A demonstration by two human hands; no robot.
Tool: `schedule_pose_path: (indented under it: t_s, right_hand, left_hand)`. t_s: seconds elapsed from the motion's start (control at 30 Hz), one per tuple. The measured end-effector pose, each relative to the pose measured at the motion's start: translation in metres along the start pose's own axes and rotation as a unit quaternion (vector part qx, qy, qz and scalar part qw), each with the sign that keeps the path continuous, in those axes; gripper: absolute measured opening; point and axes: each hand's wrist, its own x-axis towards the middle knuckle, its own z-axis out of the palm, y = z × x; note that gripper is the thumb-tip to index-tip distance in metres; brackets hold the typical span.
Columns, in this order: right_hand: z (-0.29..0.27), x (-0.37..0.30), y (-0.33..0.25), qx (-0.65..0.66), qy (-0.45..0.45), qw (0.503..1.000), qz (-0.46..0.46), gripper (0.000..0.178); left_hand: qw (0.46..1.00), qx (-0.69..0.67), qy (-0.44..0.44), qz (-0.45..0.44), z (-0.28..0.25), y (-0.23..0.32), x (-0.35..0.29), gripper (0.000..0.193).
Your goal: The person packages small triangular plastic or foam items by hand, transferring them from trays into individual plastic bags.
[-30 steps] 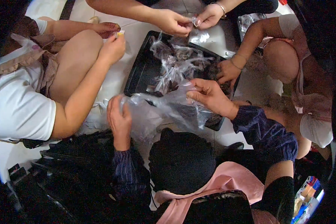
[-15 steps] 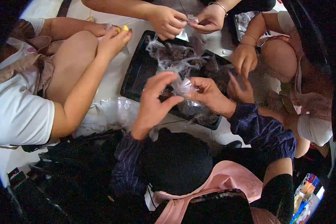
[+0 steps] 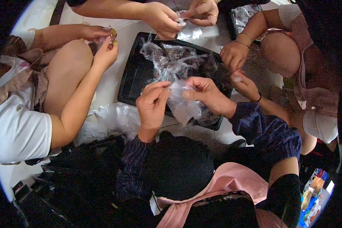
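Observation:
A clear plastic bag [image 3: 184, 106] hangs between my two hands over the near part of a black tray [image 3: 135, 81]. With thumb and fingers closed, my left hand [image 3: 152, 104] grips the bag's left edge. My right hand [image 3: 211, 95] pinches its upper right side, thumb pressed against the film. The film looks blurred, and I cannot make out whether anything is inside. Behind it in the tray lie several tied clear bags [image 3: 174, 57] with dark contents.
Co-workers' hands work around the tray: a pair [image 3: 178, 19] with plastic at the far side, a pair [image 3: 102, 41] with a small yellowish thing at left, and another pair [image 3: 239, 70] at right. Loose clear bags [image 3: 119, 116] lie on the tiled floor. Another tray with plastic [image 3: 245, 19] stands far right.
My left hand has closed from a spread pose onto the bag. The bag now hangs lower and more opened out. The left co-worker's hands have moved slightly down and left.

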Motion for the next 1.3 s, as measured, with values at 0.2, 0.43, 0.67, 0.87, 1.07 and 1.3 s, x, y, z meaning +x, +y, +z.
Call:
schedule_pose_path:
  t_s: [0.2, 0.43, 0.67, 0.87, 1.07, 1.3]
  right_hand:
    - [0.004, -0.006, -0.007, 0.102, -0.03, 0.993, 0.058, 0.015]
    - [-0.007, -0.024, 0.046, -0.288, -0.084, 0.954, 0.023, 0.019]
    - [0.004, -0.005, 0.006, -0.259, -0.048, 0.954, -0.147, 0.042]
    - [-0.016, -0.021, 0.019, -0.082, -0.179, 0.965, 0.171, 0.026]
    - [-0.016, 0.03, 0.023, -0.044, -0.112, 0.992, 0.048, 0.022]
    - [-0.013, 0.038, 0.056, -0.702, -0.064, 0.707, -0.061, 0.033]
  left_hand:
    - [0.999, -0.024, 0.036, 0.0, -0.006, -0.018, -0.012, 0.004]
    - [0.868, -0.45, -0.054, -0.204, -0.016, -0.023, -0.06, 0.031]
    - [0.904, -0.282, -0.111, -0.301, 0.003, -0.021, -0.071, 0.019]
    - [0.887, -0.211, -0.196, -0.362, -0.014, -0.021, -0.062, 0.014]
    - [0.815, -0.485, -0.093, -0.304, -0.031, -0.042, -0.079, 0.013]
    - [0.954, -0.13, -0.13, -0.235, -0.002, -0.049, -0.073, 0.008]
